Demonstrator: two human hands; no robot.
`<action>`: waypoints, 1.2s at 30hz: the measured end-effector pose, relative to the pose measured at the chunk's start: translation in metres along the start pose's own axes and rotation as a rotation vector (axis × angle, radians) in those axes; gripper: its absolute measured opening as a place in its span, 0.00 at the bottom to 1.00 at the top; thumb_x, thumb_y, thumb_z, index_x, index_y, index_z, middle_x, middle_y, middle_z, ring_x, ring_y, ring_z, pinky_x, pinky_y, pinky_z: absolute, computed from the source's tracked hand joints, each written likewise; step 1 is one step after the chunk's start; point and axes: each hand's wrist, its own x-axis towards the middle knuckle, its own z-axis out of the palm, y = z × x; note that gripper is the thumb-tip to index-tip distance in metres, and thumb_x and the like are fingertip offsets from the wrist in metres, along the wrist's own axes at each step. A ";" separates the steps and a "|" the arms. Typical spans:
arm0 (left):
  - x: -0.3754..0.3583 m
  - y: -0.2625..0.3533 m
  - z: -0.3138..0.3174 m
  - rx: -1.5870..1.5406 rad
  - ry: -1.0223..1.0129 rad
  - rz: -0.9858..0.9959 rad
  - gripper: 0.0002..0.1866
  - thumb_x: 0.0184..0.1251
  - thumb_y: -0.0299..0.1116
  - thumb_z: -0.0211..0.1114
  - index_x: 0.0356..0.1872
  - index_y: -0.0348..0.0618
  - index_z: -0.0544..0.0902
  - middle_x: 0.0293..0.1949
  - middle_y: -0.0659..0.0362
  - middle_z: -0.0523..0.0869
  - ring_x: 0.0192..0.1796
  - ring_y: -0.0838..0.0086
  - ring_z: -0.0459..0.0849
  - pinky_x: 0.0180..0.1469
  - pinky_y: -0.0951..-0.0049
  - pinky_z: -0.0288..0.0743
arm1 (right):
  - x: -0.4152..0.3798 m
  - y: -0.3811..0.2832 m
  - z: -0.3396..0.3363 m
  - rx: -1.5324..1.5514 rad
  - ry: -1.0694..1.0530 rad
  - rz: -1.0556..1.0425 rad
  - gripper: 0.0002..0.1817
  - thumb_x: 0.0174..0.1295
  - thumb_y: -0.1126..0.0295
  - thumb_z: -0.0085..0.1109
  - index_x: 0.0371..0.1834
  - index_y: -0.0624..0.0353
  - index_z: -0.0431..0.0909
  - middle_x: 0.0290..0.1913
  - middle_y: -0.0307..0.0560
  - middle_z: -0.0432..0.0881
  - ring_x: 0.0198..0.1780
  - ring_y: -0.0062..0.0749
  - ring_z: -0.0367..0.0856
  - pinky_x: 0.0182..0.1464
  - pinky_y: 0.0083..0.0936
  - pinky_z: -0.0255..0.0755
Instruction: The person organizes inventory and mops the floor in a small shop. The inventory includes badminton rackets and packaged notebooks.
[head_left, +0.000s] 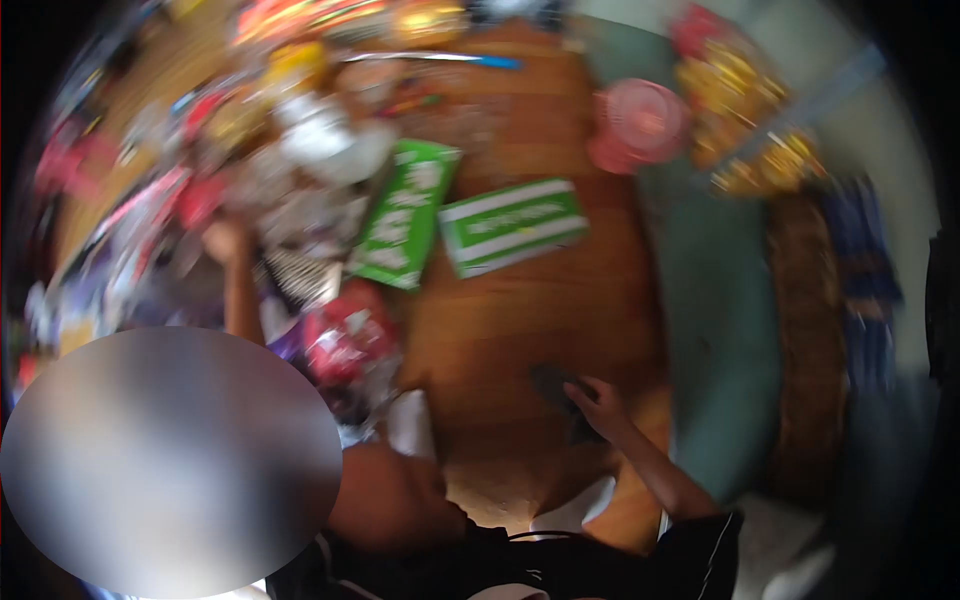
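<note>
My right hand (598, 408) is closed on a dark grey, flat, cloth-like piece (553, 385), low over the wooden surface near my body. The piece shows on both sides of the fingers. My left arm reaches away to the left, partly hidden behind a blurred oval. At its end my left hand (230, 241) is among a pile of plastic-wrapped goods, right at a red item (203, 200); motion smears its fingers. Two green-and-white boxes, one upright in view (408, 215) and one lying crosswise (515, 227), rest between the hands, farther off.
A pink plastic container (640, 122) stands at the far right edge of the wooden surface (520, 330). Beyond it lie yellow shiny packets (740, 110). A red wrapped packet (350, 335) borders the pile. At the back is a thin stick with a blue end (495, 62).
</note>
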 end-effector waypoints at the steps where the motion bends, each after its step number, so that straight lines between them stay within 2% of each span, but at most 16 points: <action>1: 0.001 0.007 -0.011 0.093 -0.059 -0.077 0.25 0.59 0.52 0.48 0.46 0.41 0.73 0.35 0.48 0.81 0.35 0.55 0.81 0.35 0.60 0.74 | -0.012 -0.005 -0.013 -0.053 -0.030 0.026 0.21 0.56 0.54 0.55 0.34 0.66 0.76 0.25 0.38 0.76 0.28 0.17 0.70 0.29 0.18 0.66; 2: 0.001 0.005 -0.003 -0.038 0.411 0.269 0.21 0.59 0.46 0.53 0.47 0.41 0.75 0.37 0.49 0.81 0.39 0.59 0.80 0.41 0.65 0.73 | -0.029 -0.009 -0.029 -0.100 -0.064 0.066 0.22 0.56 0.53 0.55 0.34 0.66 0.75 0.23 0.41 0.76 0.26 0.18 0.71 0.28 0.20 0.66; 3: -0.007 0.047 -0.033 -0.680 0.320 0.008 0.18 0.55 0.38 0.59 0.46 0.40 0.76 0.39 0.49 0.81 0.42 0.62 0.79 0.46 0.70 0.71 | -0.051 -0.014 -0.045 -0.084 0.045 0.122 0.22 0.56 0.53 0.55 0.34 0.66 0.75 0.23 0.41 0.76 0.26 0.18 0.71 0.28 0.20 0.66; 4: -0.005 0.062 -0.040 -0.841 0.387 0.027 0.16 0.52 0.32 0.62 0.43 0.38 0.77 0.40 0.50 0.81 0.41 0.65 0.80 0.45 0.71 0.72 | -0.067 -0.021 -0.060 -0.133 0.004 0.170 0.22 0.56 0.53 0.55 0.35 0.65 0.76 0.24 0.41 0.76 0.27 0.19 0.72 0.29 0.21 0.67; 5: -0.006 0.074 -0.043 -0.728 0.396 -0.025 0.16 0.54 0.32 0.60 0.43 0.36 0.77 0.40 0.51 0.81 0.40 0.66 0.80 0.44 0.72 0.73 | -0.078 -0.026 -0.072 -0.182 -0.054 0.200 0.22 0.56 0.53 0.55 0.36 0.65 0.76 0.25 0.41 0.77 0.27 0.20 0.73 0.30 0.21 0.68; 10: -0.020 0.160 -0.064 -0.983 0.289 0.115 0.13 0.58 0.27 0.57 0.43 0.33 0.75 0.38 0.51 0.81 0.38 0.69 0.79 0.42 0.73 0.72 | -0.132 -0.011 -0.117 -0.112 -0.039 0.364 0.22 0.56 0.52 0.54 0.40 0.63 0.75 0.29 0.40 0.77 0.29 0.21 0.75 0.35 0.21 0.71; 14: -0.049 0.223 -0.098 -1.008 0.145 0.416 0.13 0.60 0.26 0.55 0.45 0.32 0.73 0.39 0.52 0.80 0.40 0.69 0.77 0.44 0.72 0.70 | -0.134 0.040 -0.092 0.010 0.108 0.220 0.25 0.57 0.50 0.53 0.45 0.63 0.72 0.35 0.43 0.78 0.39 0.22 0.74 0.43 0.21 0.68; 16: -0.064 0.250 -0.132 -0.921 -0.018 0.522 0.14 0.62 0.28 0.53 0.48 0.35 0.72 0.40 0.51 0.79 0.41 0.66 0.77 0.45 0.70 0.69 | -0.127 0.062 -0.081 -0.171 -0.004 0.097 0.27 0.58 0.48 0.50 0.49 0.61 0.71 0.42 0.53 0.77 0.46 0.38 0.75 0.47 0.27 0.67; 19: -0.073 0.264 -0.169 -0.701 0.018 0.922 0.14 0.61 0.25 0.51 0.48 0.35 0.71 0.42 0.48 0.77 0.44 0.59 0.75 0.48 0.65 0.66 | -0.115 0.054 -0.105 -0.435 -0.035 -0.035 0.26 0.57 0.49 0.49 0.48 0.59 0.73 0.45 0.53 0.76 0.49 0.43 0.74 0.49 0.30 0.67; 21: -0.075 0.267 -0.194 -0.583 -0.017 1.156 0.16 0.55 0.20 0.52 0.47 0.34 0.72 0.41 0.46 0.76 0.44 0.54 0.74 0.48 0.62 0.65 | -0.105 0.048 -0.143 -0.637 0.407 -0.114 0.21 0.55 0.52 0.53 0.44 0.57 0.75 0.45 0.49 0.77 0.48 0.44 0.74 0.49 0.32 0.67; 24: -0.087 0.277 -0.228 -0.495 -0.085 1.230 0.16 0.53 0.19 0.52 0.45 0.34 0.73 0.41 0.46 0.76 0.43 0.53 0.74 0.47 0.61 0.66 | -0.108 0.003 -0.233 -0.683 0.836 -0.217 0.18 0.50 0.59 0.58 0.40 0.59 0.76 0.45 0.50 0.77 0.46 0.43 0.75 0.47 0.32 0.69; 26: -0.095 0.279 -0.238 -0.468 -0.102 1.228 0.15 0.52 0.19 0.52 0.44 0.34 0.73 0.40 0.46 0.76 0.42 0.53 0.74 0.47 0.60 0.66 | -0.110 -0.036 -0.299 -0.757 1.034 -0.214 0.19 0.51 0.60 0.59 0.42 0.61 0.75 0.46 0.55 0.76 0.47 0.47 0.75 0.49 0.34 0.69; 29: -0.115 0.285 -0.251 -0.496 -0.121 1.276 0.18 0.49 0.18 0.53 0.45 0.35 0.73 0.37 0.46 0.77 0.39 0.53 0.75 0.44 0.60 0.67 | -0.095 -0.075 -0.416 -1.087 1.303 -0.443 0.27 0.47 0.63 0.63 0.51 0.62 0.69 0.45 0.60 0.74 0.47 0.52 0.73 0.48 0.37 0.68; 31: -0.132 0.293 -0.262 -0.554 -0.251 1.246 0.18 0.49 0.17 0.53 0.45 0.34 0.73 0.35 0.46 0.77 0.37 0.55 0.75 0.42 0.61 0.67 | -0.080 -0.109 -0.462 -1.311 1.438 -0.091 0.34 0.47 0.61 0.63 0.58 0.58 0.62 0.56 0.60 0.65 0.56 0.51 0.66 0.52 0.38 0.67; 32: -0.139 0.291 -0.260 -0.574 -0.325 1.212 0.18 0.49 0.17 0.53 0.45 0.34 0.72 0.34 0.47 0.77 0.37 0.55 0.75 0.42 0.62 0.67 | -0.077 -0.122 -0.472 -1.326 1.425 -0.114 0.34 0.47 0.61 0.63 0.58 0.58 0.62 0.56 0.60 0.65 0.56 0.51 0.66 0.52 0.38 0.67; 36: -0.161 0.278 -0.236 -0.598 -0.406 1.042 0.18 0.50 0.17 0.53 0.46 0.34 0.72 0.32 0.48 0.77 0.35 0.57 0.75 0.40 0.63 0.67 | -0.044 -0.137 -0.508 -1.517 1.277 0.362 0.40 0.43 0.55 0.66 0.60 0.54 0.59 0.59 0.57 0.62 0.59 0.47 0.63 0.55 0.36 0.67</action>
